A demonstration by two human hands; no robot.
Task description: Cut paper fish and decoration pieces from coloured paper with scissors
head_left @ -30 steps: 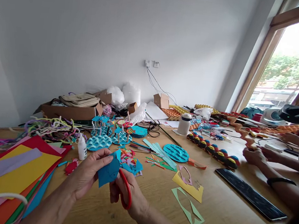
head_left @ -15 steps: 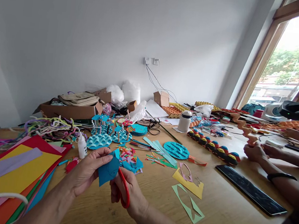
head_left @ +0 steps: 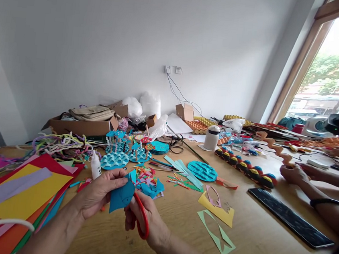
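My left hand [head_left: 102, 190] pinches a piece of blue paper [head_left: 119, 197] with drawn lines on it, thumb on top. Red-handled scissors [head_left: 144, 217] are gripped in my right hand [head_left: 150, 218], their blades mostly hidden at the right edge of the paper. Both hands are held close together above the wooden table [head_left: 175, 241]. Just beyond them lie blue paper offcuts [head_left: 152, 188] and a heap of small coloured scraps [head_left: 144, 175]. A white glue bottle [head_left: 95, 165] stands behind my left hand.
Coloured paper sheets [head_left: 14, 191] are stacked at left. Cut-out paper remnants [head_left: 215, 233] and a dark phone-like slab [head_left: 290, 218] lie to the right. A co-worker's hands [head_left: 294, 172] hold a wavy orange strip [head_left: 273, 148]. Blue wavy discs [head_left: 114, 160] and a white jar [head_left: 211, 138] stand farther back.
The view has shifted slightly, moving the table items a little rightward in the picture. The blue paper has turned slightly in my left hand; both hands keep their holds.
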